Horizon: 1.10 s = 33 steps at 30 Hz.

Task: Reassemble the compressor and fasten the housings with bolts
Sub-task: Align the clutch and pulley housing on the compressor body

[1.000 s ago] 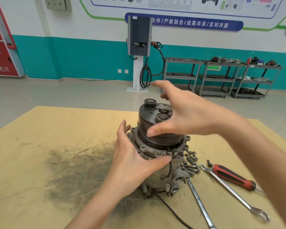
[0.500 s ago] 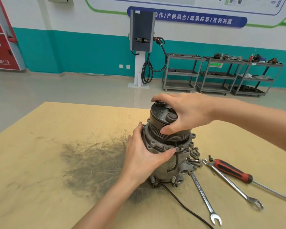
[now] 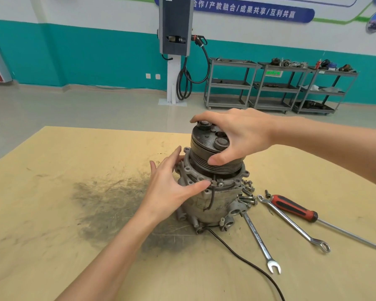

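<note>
From the head camera I see a workshop with a teal-banded wall, grey shelf carts (image 3: 232, 83) and a charging post (image 3: 175, 27) behind a tan worktable (image 3: 52, 192) smudged with dark grime. The compressor (image 3: 213, 192) stands upright near the middle of the table, its dark grooved pulley (image 3: 206, 157) on top. My right hand (image 3: 241, 135) is clamped over the pulley, thumb on the grooves and fingers curled across the top face. My left hand (image 3: 172, 187) presses against the compressor's left side with fingers fairly straight, thumb tip touching the flange (image 3: 191, 172). Just right of the compressor lies a cluster of loose bolts (image 3: 246, 196), then two spanners (image 3: 258, 237) and a red-handled screwdriver (image 3: 293, 208). A black wire (image 3: 248, 261) trails from the compressor's base toward me
</note>
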{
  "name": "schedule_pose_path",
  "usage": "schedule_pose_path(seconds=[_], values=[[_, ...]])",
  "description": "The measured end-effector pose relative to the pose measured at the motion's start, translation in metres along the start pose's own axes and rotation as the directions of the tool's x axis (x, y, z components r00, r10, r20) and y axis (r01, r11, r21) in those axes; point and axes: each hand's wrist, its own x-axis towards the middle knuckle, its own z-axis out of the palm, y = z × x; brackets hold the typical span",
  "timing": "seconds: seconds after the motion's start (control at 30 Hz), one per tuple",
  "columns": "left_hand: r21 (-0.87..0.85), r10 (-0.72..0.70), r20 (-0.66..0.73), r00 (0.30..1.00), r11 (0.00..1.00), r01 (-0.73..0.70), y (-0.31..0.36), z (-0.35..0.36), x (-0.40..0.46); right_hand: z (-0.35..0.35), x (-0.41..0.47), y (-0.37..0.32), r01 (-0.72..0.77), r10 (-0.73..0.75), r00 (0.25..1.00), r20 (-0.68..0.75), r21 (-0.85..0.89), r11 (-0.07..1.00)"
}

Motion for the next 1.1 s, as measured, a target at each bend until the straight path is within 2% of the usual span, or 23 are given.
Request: schedule_pose_path(seconds=[0.13,0.27,0.37,0.47,0.57,0.67,0.73,1.0,1.1], values=[[-0.068,0.023,0.007,1.0,0.997,-0.023,-0.006,-0.001,0.004,-0.002,0.0,0.0,0.007,-0.007,1.0,0.016,-0.003,1.0],[-0.313,-0.049,0.025,0.999,0.948,0.054,-0.013,-0.01,0.011,-0.003,0.001,0.001,0.019,-0.019,1.0,0.024,-0.014,1.0],[-0.366,-0.07,-0.059,0.996,0.93,0.043,-0.015,-0.01,0.018,-0.004,0.001,0.001,0.032,-0.032,0.999,0.028,-0.031,0.999],[-0.33,-0.064,-0.105,0.992,0.944,0.026,-0.014,-0.008,0.02,-0.002,-0.001,0.003,0.032,-0.031,0.999,0.026,-0.041,0.999],[-0.324,-0.034,-0.003,0.999,0.945,0.032,-0.015,-0.006,0.008,-0.001,-0.002,0.003,0.014,-0.014,1.0,0.02,-0.031,0.999],[-0.221,0.023,0.143,0.99,0.975,0.009,-0.01,-0.001,-0.001,0.001,-0.003,0.001,-0.022,0.022,1.0,0.018,-0.016,1.0],[-0.185,0.009,0.198,0.98,0.982,0.028,-0.009,0.002,0.004,0.002,-0.004,0.001,-0.057,0.057,0.998,0.033,0.001,0.998],[-0.033,0.002,0.232,0.973,0.999,0.006,-0.009,0.005,0.011,-0.007,-0.009,-0.008,-0.207,0.157,0.954,0.254,0.183,0.961],[0.079,-0.01,0.216,0.976,0.997,-0.007,-0.008,0.005,0.01,-0.011,-0.007,-0.01,-0.245,0.18,0.931,0.316,0.179,0.953]])
